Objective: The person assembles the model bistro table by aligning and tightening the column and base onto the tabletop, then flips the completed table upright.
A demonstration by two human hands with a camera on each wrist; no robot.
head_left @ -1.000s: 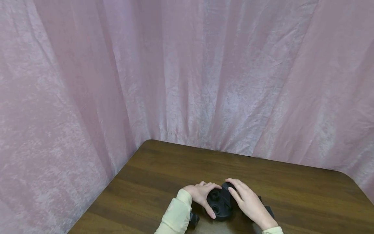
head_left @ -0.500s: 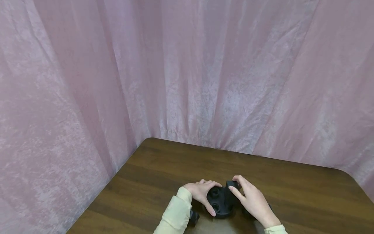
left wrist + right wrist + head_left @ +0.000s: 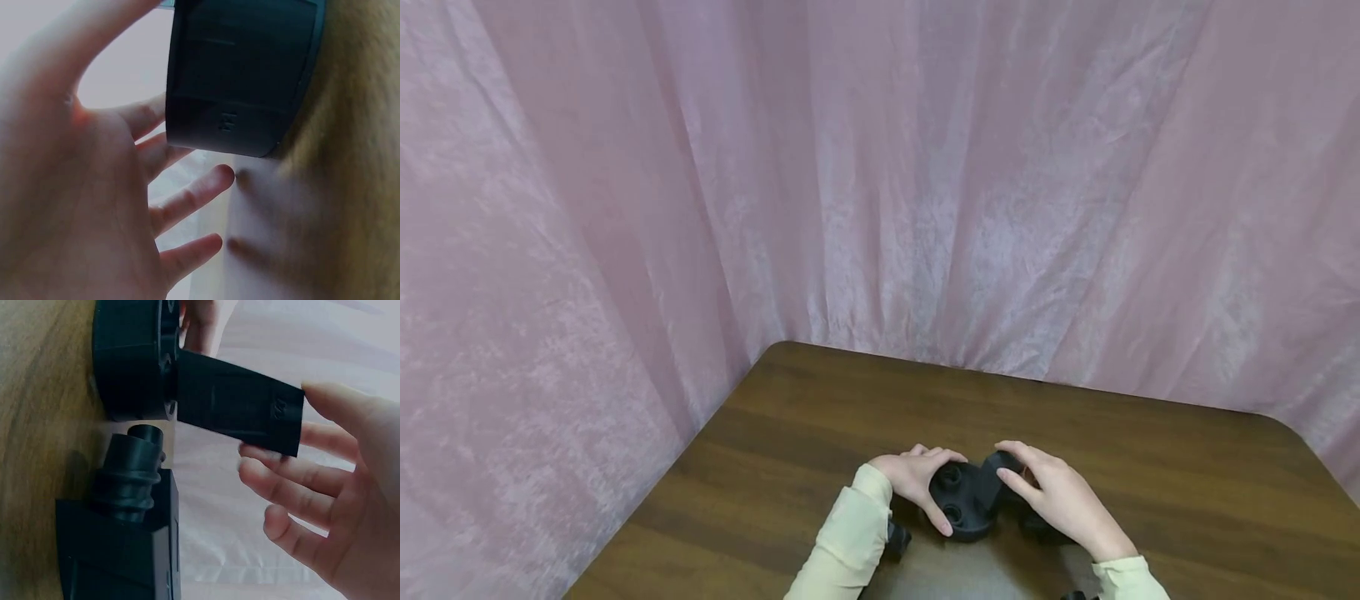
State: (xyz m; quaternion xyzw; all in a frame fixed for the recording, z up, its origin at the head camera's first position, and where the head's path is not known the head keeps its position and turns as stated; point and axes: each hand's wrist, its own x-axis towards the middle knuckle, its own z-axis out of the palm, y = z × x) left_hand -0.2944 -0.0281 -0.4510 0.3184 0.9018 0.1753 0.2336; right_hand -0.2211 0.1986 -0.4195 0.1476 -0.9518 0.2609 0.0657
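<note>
A round black base with socket-like holes in its top sits on the table. My left hand holds its left side, thumb at the front and fingers at the back. In the left wrist view its curved side wall shows beside the spread fingers. A tapered black block rises from the right part of the base. My right hand pinches its upper end between thumb and fingers. The right wrist view has the block standing out from the base's holed face, its lower end right at that face.
A black part with a ribbed round stem on a boxy body lies beside the base, below my right hand. Another small black piece is by my left wrist. Pink curtains hang behind the wooden table.
My right hand has moved a little to the right and turned the block, whose upper end now leans rightward. My left hand keeps its hold on the base. The head view has tipped slightly down.
</note>
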